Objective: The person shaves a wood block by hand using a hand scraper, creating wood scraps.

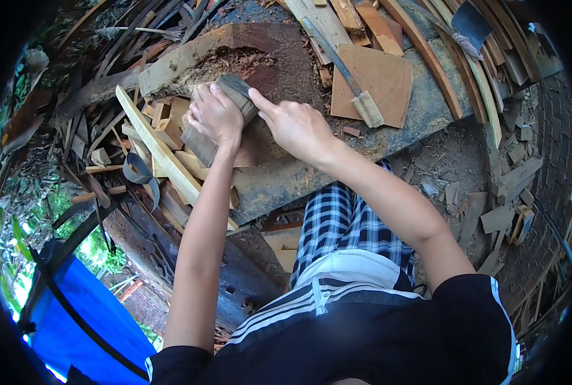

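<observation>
A weathered wooden block lies slantwise on the worn workbench, in front of a hollowed patch of wood crumbs. My left hand is closed over the middle of the block, fingers wrapped across its top. At the block's right side is my right hand, one finger stretched onto its edge and the others curled under. Whatever those curled fingers hold is hidden. To the right, a long metal tool with a wooden handle rests across a flat square board.
Wood offcuts and a long pale strip crowd the left side. Curved wooden slats lie along the right. Scraps litter the ground at right, and a blue tarp hangs at lower left.
</observation>
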`<action>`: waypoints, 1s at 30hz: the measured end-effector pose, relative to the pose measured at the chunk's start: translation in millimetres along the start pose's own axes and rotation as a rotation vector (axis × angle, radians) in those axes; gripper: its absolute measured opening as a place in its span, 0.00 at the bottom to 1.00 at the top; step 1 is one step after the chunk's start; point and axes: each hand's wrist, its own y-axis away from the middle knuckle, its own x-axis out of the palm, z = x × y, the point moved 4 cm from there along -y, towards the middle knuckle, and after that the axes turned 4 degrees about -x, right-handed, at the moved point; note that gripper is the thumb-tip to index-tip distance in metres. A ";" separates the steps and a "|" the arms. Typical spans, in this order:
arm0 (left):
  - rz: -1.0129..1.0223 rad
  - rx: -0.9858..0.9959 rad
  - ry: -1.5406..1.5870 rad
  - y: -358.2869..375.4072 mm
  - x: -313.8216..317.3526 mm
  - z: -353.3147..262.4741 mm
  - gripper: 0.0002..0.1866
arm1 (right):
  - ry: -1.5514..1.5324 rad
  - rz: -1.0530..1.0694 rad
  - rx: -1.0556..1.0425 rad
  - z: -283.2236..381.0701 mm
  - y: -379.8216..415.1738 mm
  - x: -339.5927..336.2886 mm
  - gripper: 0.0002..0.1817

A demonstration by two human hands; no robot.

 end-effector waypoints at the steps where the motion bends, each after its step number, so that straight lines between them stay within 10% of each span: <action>1: 0.009 -0.005 0.013 1.1 -2.6 -2.1 0.17 | 0.003 0.073 0.019 5.2 15.1 -12.7 0.25; 30: 0.011 -0.014 -0.009 -0.1 1.7 3.4 0.17 | -0.011 0.159 0.033 -1.3 21.1 -22.0 0.24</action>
